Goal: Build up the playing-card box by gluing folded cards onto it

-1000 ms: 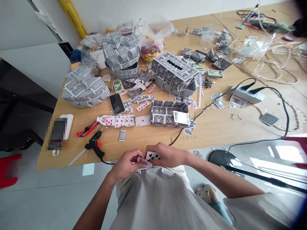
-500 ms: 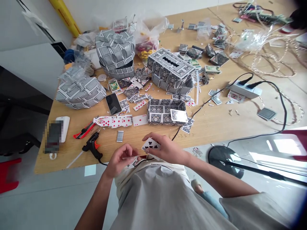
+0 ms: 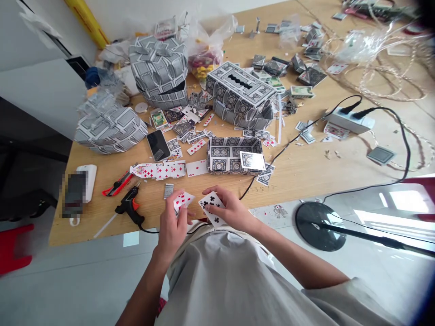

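My left hand (image 3: 175,219) pinches a playing card with red diamonds (image 3: 183,200), tilted near the table's front edge. Beside it, my right hand (image 3: 231,208) grips an eight of clubs (image 3: 213,207), its face turned up. The two cards are close but apart. Just beyond them on the table lies a small folded card piece (image 3: 168,190). A strip of joined diamond cards (image 3: 163,170) runs behind it, with an ace of diamonds (image 3: 196,168) at its right end. Next to that stands an open box made of cards (image 3: 234,156), with a loose card (image 3: 252,160) across its front right corner.
A black glue gun (image 3: 131,203) and a red utility knife (image 3: 117,183) lie at the left, near a phone (image 3: 158,146). Woven card baskets (image 3: 110,127) and a slotted card box (image 3: 243,86) stand behind. A black cable (image 3: 288,147) crosses to a power strip (image 3: 350,121).
My left hand has lifted and turned its card, so the red diamond face now shows. In my right hand the eight of clubs has tilted more upright.
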A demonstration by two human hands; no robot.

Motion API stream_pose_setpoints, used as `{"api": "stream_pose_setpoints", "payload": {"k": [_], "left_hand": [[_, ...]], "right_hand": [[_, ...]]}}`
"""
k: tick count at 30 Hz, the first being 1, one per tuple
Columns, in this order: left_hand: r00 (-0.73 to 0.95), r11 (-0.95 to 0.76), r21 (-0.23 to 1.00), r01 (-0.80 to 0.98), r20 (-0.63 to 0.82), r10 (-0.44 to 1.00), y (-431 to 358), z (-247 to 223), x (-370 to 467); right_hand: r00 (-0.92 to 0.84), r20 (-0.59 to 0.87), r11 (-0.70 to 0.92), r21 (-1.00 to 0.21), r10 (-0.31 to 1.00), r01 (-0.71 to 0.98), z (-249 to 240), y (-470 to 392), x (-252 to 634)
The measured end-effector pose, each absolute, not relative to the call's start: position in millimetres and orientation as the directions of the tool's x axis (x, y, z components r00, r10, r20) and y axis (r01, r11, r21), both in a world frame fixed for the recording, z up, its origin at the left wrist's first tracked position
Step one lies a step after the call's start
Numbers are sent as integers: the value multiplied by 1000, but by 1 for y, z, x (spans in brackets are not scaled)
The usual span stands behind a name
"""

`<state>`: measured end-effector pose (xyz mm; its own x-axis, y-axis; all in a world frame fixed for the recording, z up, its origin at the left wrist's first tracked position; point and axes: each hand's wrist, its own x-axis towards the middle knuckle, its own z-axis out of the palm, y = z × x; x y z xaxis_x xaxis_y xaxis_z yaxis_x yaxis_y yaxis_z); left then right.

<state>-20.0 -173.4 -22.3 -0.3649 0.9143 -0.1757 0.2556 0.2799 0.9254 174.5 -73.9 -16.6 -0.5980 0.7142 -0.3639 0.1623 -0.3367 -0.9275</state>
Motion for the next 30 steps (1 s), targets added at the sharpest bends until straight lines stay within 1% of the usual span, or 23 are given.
{"api": "stream_pose_setpoints", "payload": {"k": [3, 6, 8, 13, 15, 17, 21, 23, 25, 27, 30], "left_hand": [[-276, 264, 916, 302, -181, 944, -173, -20, -19], [-267, 271, 906, 325, -187, 945, -171, -20, -17], [-242, 298, 896, 329, -225, 944, -169, -19, -16], [-178, 360, 901, 240, -324, 929, -164, -14, -16], [-189, 364, 910, 201, -328, 925, -163, -13, -16], [-236, 356, 914, 196, -308, 922, -162, -13, -17], [-346, 357, 916, 184, -280, 896, -162, -18, -22], [-371, 368, 913, 174, -286, 884, -163, -23, -27], [-390, 369, 912, 176, -280, 877, -165, -27, -35], [-416, 346, 922, 173, -250, 874, -166, -32, -42], [-452, 291, 944, 152, -196, 870, -168, -37, -47]], "right_hand": [[-608, -363, -353, -925, 706, 142, -22, -76, 175], [-613, -334, -315, -938, 716, 144, -24, -77, 175], [-627, -311, -295, -946, 714, 132, -25, -77, 175], [-640, -308, -308, -944, 704, 115, -28, -79, 175], [-642, -324, -343, -934, 695, 99, -29, -80, 175], [-649, -339, -366, -925, 681, 99, -29, -81, 175], [-654, -341, -305, -937, 675, 173, -31, -79, 176], [-637, -328, -234, -945, 697, 231, -32, -76, 175], [-587, -271, -100, -946, 763, 308, -36, -73, 172], [-538, -135, 106, -913, 832, 394, -40, -71, 168], [-524, 112, 405, -774, 844, 487, -48, -73, 160]]}}
